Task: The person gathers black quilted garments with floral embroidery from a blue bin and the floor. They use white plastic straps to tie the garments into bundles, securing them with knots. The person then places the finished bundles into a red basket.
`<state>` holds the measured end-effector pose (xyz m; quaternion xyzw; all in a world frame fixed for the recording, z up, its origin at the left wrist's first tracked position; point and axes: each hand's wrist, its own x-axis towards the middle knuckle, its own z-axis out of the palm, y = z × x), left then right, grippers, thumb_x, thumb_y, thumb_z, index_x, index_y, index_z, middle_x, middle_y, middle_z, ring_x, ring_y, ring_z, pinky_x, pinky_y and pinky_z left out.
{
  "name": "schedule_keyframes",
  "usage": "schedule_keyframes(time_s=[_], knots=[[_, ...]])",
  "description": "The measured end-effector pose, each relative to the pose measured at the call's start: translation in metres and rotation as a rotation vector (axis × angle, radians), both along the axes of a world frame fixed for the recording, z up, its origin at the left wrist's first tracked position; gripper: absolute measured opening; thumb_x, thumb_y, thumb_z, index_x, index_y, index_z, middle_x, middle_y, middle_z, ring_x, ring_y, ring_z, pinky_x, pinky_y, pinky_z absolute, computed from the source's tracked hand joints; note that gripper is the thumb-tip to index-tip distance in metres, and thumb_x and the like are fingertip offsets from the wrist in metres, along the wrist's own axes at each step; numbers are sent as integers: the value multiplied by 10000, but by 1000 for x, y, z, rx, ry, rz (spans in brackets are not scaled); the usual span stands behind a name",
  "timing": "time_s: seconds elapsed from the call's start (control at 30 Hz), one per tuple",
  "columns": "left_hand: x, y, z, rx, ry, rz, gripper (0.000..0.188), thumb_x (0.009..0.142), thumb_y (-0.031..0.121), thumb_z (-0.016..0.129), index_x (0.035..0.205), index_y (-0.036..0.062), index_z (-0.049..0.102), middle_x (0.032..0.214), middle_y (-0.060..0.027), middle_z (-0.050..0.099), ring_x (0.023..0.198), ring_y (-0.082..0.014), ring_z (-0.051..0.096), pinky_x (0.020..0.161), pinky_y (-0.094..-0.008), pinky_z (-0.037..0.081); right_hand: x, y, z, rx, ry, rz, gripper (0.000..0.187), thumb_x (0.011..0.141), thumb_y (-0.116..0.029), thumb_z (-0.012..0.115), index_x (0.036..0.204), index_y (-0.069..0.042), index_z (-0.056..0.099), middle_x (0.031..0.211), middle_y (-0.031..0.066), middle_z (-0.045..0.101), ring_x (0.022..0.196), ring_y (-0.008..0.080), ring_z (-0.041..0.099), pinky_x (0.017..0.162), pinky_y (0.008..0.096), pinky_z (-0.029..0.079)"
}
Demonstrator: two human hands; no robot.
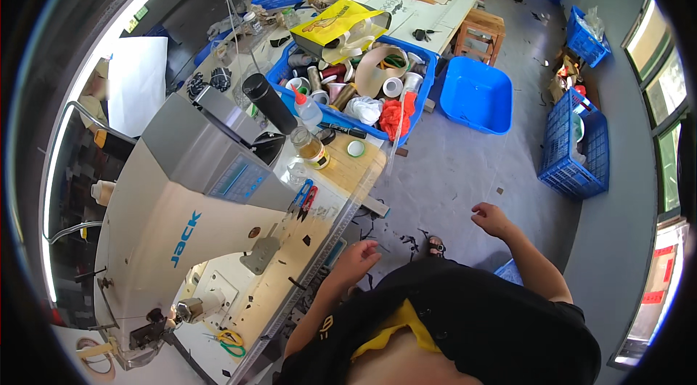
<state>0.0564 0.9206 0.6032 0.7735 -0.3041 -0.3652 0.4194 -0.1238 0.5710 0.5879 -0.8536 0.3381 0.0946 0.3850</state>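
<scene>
My left hand (357,260) hangs just off the edge of the sewing table (363,174), its fingers loosely bent and apart, holding nothing. Out over the floor to the right, my right hand (494,219) is also empty, its fingers slightly curled and apart. Nearest the left hand on the tabletop lie red-handled thread snips (308,201) and blue-handled snips (299,195). A large white industrial sewing machine (174,218) fills the left side. Below its arm rest scissors (231,341) with yellow and green handles.
Beyond the machine stand a glass jar (308,148), a squeeze bottle (308,111) and a black cylinder (268,102). A blue crate (425,105) holds thread spools and a yellow bag (341,26). An open blue bin (475,95), wooden stool (481,33) and blue basket (577,153) stand farther off.
</scene>
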Motion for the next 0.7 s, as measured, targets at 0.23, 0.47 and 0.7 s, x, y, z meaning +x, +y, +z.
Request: schedule_keyframes(time_s=[0.23, 0.47, 0.7], knots=[[-7, -147, -25, -63, 155, 82, 365, 807, 202, 618, 1101, 2, 537, 899, -83, 588, 796, -149, 554, 732, -282, 460, -32, -108, -37, 47, 309, 239, 415, 739, -301, 579, 1073, -55, 589, 949, 138, 631, 926, 296, 589, 821, 377, 456], [124, -267, 21, -214, -156, 285, 275, 820, 136, 588, 1054, -5, 555, 885, -105, 602, 807, -187, 581, 722, -303, 472, 38, -168, -42, 41, 186, 180, 393, 766, -286, 562, 1096, -72, 566, 924, 128, 636, 907, 314, 591, 812, 379, 455], [425, -350, -27, -41, -984, 650, 205, 797, 102, 576, 979, 12, 606, 968, -194, 604, 909, -279, 587, 805, -401, 452, 35, -265, -165, 206, 168, 178, 436, 805, -387, 568, 1116, -82, 556, 1005, 153, 630, 993, 280, 588, 890, 368, 431]])
